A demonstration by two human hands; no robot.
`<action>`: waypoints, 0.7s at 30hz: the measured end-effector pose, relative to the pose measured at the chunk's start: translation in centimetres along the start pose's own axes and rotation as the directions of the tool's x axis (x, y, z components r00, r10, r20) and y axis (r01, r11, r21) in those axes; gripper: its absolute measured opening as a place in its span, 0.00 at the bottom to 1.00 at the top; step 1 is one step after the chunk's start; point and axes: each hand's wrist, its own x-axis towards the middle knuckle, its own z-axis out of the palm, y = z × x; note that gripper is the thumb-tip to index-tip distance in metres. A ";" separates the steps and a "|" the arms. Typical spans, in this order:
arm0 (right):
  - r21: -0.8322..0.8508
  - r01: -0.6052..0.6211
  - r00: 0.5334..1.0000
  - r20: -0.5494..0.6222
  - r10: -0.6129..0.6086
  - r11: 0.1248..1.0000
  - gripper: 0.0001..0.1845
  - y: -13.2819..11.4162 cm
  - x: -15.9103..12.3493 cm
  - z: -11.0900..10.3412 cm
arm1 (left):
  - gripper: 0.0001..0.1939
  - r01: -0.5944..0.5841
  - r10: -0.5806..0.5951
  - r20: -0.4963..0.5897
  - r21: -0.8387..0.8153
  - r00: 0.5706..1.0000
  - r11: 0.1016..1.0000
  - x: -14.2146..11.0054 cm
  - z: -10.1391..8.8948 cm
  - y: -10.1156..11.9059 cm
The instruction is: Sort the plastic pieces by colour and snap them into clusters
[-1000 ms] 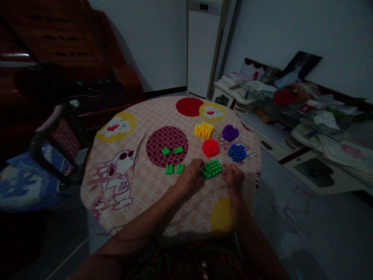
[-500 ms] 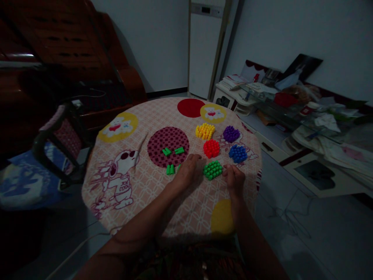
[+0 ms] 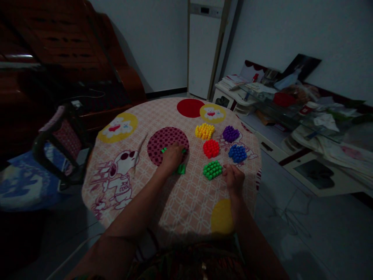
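Observation:
My left hand (image 3: 172,157) lies over the loose green pegs (image 3: 181,168) on the dark red checked circle of the tablecloth, covering most of them; its fingers curl down, and I cannot see what they grip. My right hand (image 3: 233,177) rests with its fingers closed against the right edge of the green peg cluster (image 3: 212,169). Beyond it sit the red cluster (image 3: 211,148), yellow cluster (image 3: 204,130), purple cluster (image 3: 230,133) and blue cluster (image 3: 237,153).
The round table (image 3: 125,182) wears a cartoon-print cloth. A dark chair (image 3: 55,144) stands at its left. A cluttered low cabinet (image 3: 262,101) and a white appliance (image 3: 202,46) stand behind and to the right.
My left hand has left the green cluster and moved left and away onto the loose green pegs. My right hand has stayed at the cluster's right edge.

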 end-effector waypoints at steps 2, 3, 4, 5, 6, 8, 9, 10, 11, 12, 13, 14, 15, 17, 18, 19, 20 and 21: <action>0.008 -0.006 1.000 -0.003 0.006 1.000 0.22 0.0 0.0 0.0 | 0.15 -0.005 0.004 -0.013 -0.061 1.000 0.998 0.2 0.3 -0.2; 0.009 -0.008 1.000 -0.003 0.008 1.000 0.22 0.0 0.0 0.1 | 0.15 -0.015 0.013 -0.027 -0.098 1.000 0.995 0.3 0.3 -0.2; 0.009 -0.009 1.000 -0.002 0.009 1.000 0.22 0.0 0.0 0.1 | 0.15 -0.030 0.025 -0.044 -0.138 0.999 0.990 0.3 0.4 -0.2; 0.007 -0.009 1.000 0.000 0.009 1.000 0.23 0.1 0.0 0.1 | 0.16 -0.050 0.040 -0.058 -0.180 0.997 0.982 0.4 0.4 -0.1; 0.004 -0.008 1.000 0.003 0.008 1.000 0.23 0.1 0.0 0.1 | 0.17 -0.074 0.061 -0.066 -0.223 0.996 0.972 0.4 0.4 0.1; -0.003 0.001 1.000 0.008 -0.001 1.000 0.23 0.2 0.0 0.0 | 0.16 -0.128 0.118 -0.050 -0.308 0.992 0.943 0.4 0.2 1.0; -0.007 0.004 1.000 0.007 -0.004 1.000 0.23 0.2 0.0 0.0 | 0.15 -0.153 0.152 -0.032 -0.344 0.988 0.926 0.4 0.1 1.6; -0.012 0.006 1.000 0.006 -0.006 1.000 0.23 0.2 0.0 0.0 | 0.14 -0.179 0.188 -0.012 -0.376 0.982 0.909 0.3 0.0 2.3; -0.015 0.008 1.000 0.005 -0.008 1.000 0.23 0.2 0.0 0.0 | 0.13 -0.203 0.224 0.005 -0.403 0.975 0.892 0.2 -0.1 3.1; -0.016 0.009 1.000 0.006 -0.009 1.000 0.23 0.2 -0.1 0.0 | 0.13 -0.226 0.258 0.019 -0.422 0.966 0.878 0.2 -0.1 3.8; -0.015 0.008 1.000 0.007 -0.008 1.000 0.23 0.2 0.0 0.0 | 0.14 -0.251 0.292 0.030 -0.434 0.956 0.865 0.1 -0.2 4.5; -0.013 0.007 1.000 0.008 -0.007 1.000 0.23 0.2 0.0 0.0 | 0.14 -0.274 0.323 0.041 -0.437 0.945 0.857 0.1 -0.1 5.1; -0.012 0.005 1.000 0.008 -0.005 1.000 0.23 0.2 0.0 0.0 | 0.15 -0.295 0.351 0.053 -0.434 0.935 0.851 0.1 -0.1 5.6; -0.012 -0.002 1.000 0.005 0.002 1.000 0.22 0.2 0.0 0.0 | 0.15 -0.328 0.393 0.074 -0.422 0.917 0.845 0.3 0.1 6.3; -0.012 -0.007 1.000 0.002 0.007 1.000 0.22 0.1 0.0 0.1 | 0.16 -0.341 0.408 0.081 -0.417 0.909 0.843 0.4 0.2 6.5; -0.011 -0.012 1.000 -0.002 0.012 1.000 0.22 0.1 0.0 0.1 | 0.16 -0.351 0.420 0.085 -0.414 0.904 0.840 0.5 0.3 6.7; -0.008 -0.014 1.000 -0.003 0.014 1.000 0.21 0.1 0.0 0.1 | 0.18 -0.361 0.432 0.090 -0.414 0.897 0.836 0.7 0.4 6.8; -0.005 -0.013 1.000 -0.002 0.013 1.000 0.21 0.0 0.0 0.1 | 0.19 -0.370 0.445 0.096 -0.417 0.890 0.830 0.8 0.5 6.9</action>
